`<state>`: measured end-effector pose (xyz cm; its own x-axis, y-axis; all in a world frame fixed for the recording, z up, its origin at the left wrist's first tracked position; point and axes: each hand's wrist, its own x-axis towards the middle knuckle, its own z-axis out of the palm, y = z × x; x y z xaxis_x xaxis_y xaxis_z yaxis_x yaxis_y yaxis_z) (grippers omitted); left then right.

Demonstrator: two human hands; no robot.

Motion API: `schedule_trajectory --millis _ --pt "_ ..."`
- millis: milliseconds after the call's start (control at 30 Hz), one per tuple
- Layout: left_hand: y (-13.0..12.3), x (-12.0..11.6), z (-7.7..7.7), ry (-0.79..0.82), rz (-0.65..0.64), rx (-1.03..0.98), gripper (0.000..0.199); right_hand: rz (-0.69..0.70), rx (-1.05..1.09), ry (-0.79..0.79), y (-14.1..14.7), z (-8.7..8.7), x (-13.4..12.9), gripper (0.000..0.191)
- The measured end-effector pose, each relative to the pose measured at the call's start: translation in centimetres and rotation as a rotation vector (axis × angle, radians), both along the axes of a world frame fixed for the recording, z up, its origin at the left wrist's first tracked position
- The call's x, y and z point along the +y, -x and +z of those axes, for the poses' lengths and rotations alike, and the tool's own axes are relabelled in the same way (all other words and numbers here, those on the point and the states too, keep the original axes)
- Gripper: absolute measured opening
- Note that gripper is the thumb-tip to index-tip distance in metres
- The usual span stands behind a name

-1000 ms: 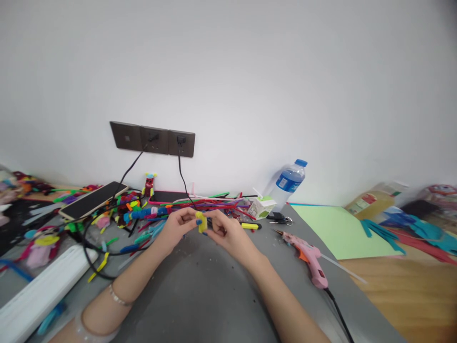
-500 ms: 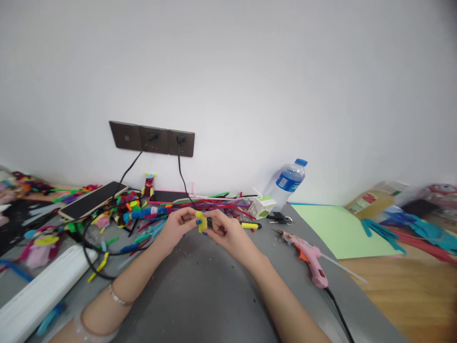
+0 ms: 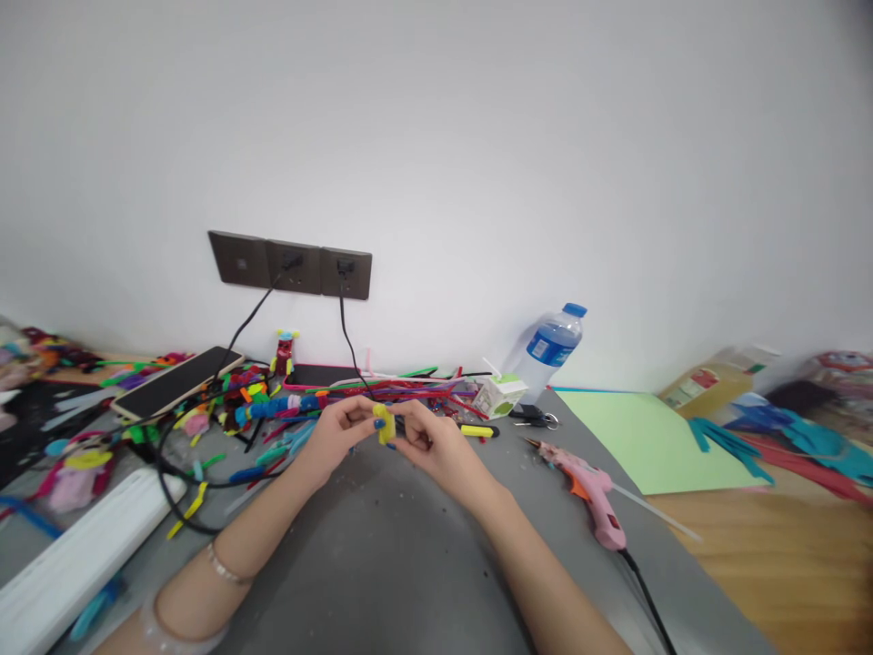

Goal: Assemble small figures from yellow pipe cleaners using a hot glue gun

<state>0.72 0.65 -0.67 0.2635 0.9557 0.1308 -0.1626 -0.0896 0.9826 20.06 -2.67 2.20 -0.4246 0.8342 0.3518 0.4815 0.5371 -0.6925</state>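
Note:
A small fuzzy yellow piece, like bent pipe cleaner (image 3: 385,425), is pinched between my two hands above the grey table (image 3: 382,564). My left hand (image 3: 341,431) grips its left side with thumb and index finger. From the right, my right hand (image 3: 431,444) pinches the same piece, its other fingers curled in. Parts of the yellow piece are hidden behind the fingertips. Just past my right hand lies a yellow and black utility knife (image 3: 478,431). Behind both hands runs a bundle of coloured pipe cleaners (image 3: 436,389).
A pink glue gun (image 3: 592,496) lies at right, its cord trailing to the front edge. Green paper (image 3: 641,437), a water bottle (image 3: 551,353) and a small carton (image 3: 499,395) stand or lie beyond. At left are a phone (image 3: 178,384), a white power strip (image 3: 88,559) and black cables.

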Motion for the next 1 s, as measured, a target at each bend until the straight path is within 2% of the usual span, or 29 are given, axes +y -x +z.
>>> schedule_trajectory --millis 1000 --pt "0.09 -0.05 -0.10 -0.007 -0.014 -0.011 0.035 0.003 -0.003 -0.009 0.08 0.07 -0.04 0.029"
